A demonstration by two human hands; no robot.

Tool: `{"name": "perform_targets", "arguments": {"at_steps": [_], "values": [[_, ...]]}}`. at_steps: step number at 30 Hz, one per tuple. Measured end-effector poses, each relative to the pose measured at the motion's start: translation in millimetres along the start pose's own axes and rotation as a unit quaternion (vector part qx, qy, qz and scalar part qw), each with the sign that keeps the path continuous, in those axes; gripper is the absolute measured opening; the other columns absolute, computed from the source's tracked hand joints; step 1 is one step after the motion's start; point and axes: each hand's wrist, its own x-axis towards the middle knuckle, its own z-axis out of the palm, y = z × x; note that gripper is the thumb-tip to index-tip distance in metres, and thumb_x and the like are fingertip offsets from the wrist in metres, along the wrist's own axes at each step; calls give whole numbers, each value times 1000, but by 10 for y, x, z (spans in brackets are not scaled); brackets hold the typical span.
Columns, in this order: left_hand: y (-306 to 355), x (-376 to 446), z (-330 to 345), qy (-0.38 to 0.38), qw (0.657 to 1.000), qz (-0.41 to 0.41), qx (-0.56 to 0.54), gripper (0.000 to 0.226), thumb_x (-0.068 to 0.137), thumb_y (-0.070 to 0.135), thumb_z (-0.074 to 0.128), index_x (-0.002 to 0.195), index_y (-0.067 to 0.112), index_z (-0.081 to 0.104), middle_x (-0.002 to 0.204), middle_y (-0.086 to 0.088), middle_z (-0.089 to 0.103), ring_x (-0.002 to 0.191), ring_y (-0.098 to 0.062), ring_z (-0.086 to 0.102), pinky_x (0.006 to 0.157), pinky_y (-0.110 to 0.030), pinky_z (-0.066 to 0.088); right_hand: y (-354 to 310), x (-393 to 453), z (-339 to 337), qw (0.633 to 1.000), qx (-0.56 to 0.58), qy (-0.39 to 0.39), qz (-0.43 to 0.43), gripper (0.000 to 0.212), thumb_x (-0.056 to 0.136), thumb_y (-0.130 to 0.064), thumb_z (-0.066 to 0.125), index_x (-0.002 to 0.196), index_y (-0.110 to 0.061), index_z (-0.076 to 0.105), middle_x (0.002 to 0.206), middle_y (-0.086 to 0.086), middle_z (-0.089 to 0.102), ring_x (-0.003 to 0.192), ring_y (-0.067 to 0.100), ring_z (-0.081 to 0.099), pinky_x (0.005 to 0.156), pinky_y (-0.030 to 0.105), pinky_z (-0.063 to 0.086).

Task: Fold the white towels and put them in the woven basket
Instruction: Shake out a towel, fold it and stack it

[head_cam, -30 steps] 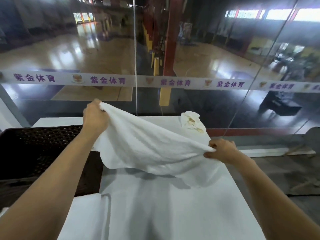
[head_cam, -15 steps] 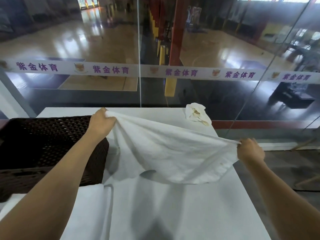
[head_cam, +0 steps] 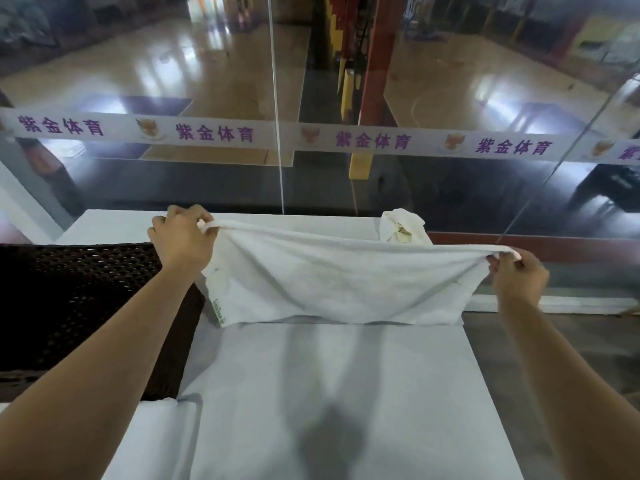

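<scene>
A: With the white terry towel [head_cam: 341, 285] stretched between both hands above the white worktop [head_cam: 329, 393], what's the grip?
B: Left hand [head_cam: 181, 237] pinches the left top corner, fingers curled on the hem. Right hand [head_cam: 517, 277] pinches the right top corner the same way. Lower edge hangs just at the worktop surface.
A: Fold advice?
B: Keep the top edge taut and level, lay it flat, bring corners onto corners. Sag in the middle will likely crease it.
A: Basket?
B: Dark woven basket [head_cam: 79, 306] sits left, just beside the towel. A folded white towel [head_cam: 162, 441] lies near its front; a crumpled white cloth [head_cam: 403, 226] sits at the far edge.
</scene>
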Motion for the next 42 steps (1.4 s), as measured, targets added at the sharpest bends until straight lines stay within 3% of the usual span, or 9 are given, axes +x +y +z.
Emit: {"name": "perform_targets", "arguments": {"at_steps": [5, 12, 16, 20, 22, 26, 34, 38, 42], "values": [[239, 115, 108, 37, 994, -3, -105, 13, 95, 10, 64, 100, 22, 68, 124, -8, 52, 114, -32, 48, 84, -32, 40, -329, 97, -129, 995, 66, 29, -72, 19, 92, -13, 59, 89, -27, 71, 91, -2, 74, 86, 10, 70, 79, 23, 56], [7, -350, 596, -23, 977, -22, -212, 22, 92, -3, 53, 101, 12, 67, 123, -6, 52, 96, -19, 52, 83, -31, 43, 296, -372, -538, 991, -20, 24, -131, 12, 91, -14, 59, 93, -7, 67, 78, 9, 60, 68, 9, 49, 67, 32, 42], [-417, -817, 1126, -159, 981, 24, -110, 31, 86, 3, 67, 115, 15, 66, 131, -12, 54, 115, -32, 52, 98, -40, 44, 1084, -1007, -641, 979, -133, -63, -140, 19, 91, -7, 62, 99, -21, 71, 88, 2, 68, 79, 16, 61, 67, 17, 46], [-572, -1571, 1357, -243, 967, 57, -51, 30, 84, 11, 71, 112, 23, 66, 122, -11, 59, 93, -32, 63, 92, -41, 50, 1829, -1753, -626, 942, -258, -171, -132, 16, 87, -8, 74, 101, -17, 74, 98, -4, 67, 87, 18, 68, 76, 28, 52], [-546, -2011, 1372, -291, 950, 84, -72, 27, 87, 10, 68, 110, 23, 65, 120, -7, 58, 97, -29, 59, 92, -38, 47, 2087, -2087, -589, 921, -301, -213, -124, 15, 86, -10, 75, 100, -15, 75, 99, -3, 68, 85, 18, 70, 75, 26, 50], [-512, -2810, 1357, -374, 910, 150, -94, 31, 90, 15, 62, 119, 28, 59, 120, 5, 54, 114, -22, 48, 90, -32, 44, 2263, -2598, -494, 900, -320, -287, -72, 10, 87, -13, 74, 96, -19, 75, 95, -10, 62, 83, 4, 67, 67, 2, 38], [-413, -3789, 1415, -467, 848, 220, -119, 54, 94, 22, 60, 144, 30, 43, 143, 12, 46, 126, -16, 42, 100, -27, 43, 2396, -3342, -537, 840, -270, -469, 50, 28, 94, -10, 57, 115, -22, 71, 109, -15, 67, 92, -1, 64, 79, 10, 46], [-432, -4005, 1514, -471, 839, 252, -106, 57, 94, 23, 60, 147, 30, 41, 150, 10, 41, 130, -19, 41, 104, -29, 40, 2470, -3358, -709, 847, -289, -444, 40, 26, 95, -16, 58, 112, -30, 70, 111, -15, 70, 92, 3, 68, 82, 13, 48], [-386, -4183, 1562, -484, 820, 302, -47, 54, 96, 33, 56, 148, 29, 41, 155, 8, 34, 139, -20, 33, 112, -31, 31, 2481, -3003, -921, 867, -331, -362, 83, 19, 94, -16, 56, 101, -30, 69, 86, -9, 67, 65, 8, 62, 57, 19, 46]]}}
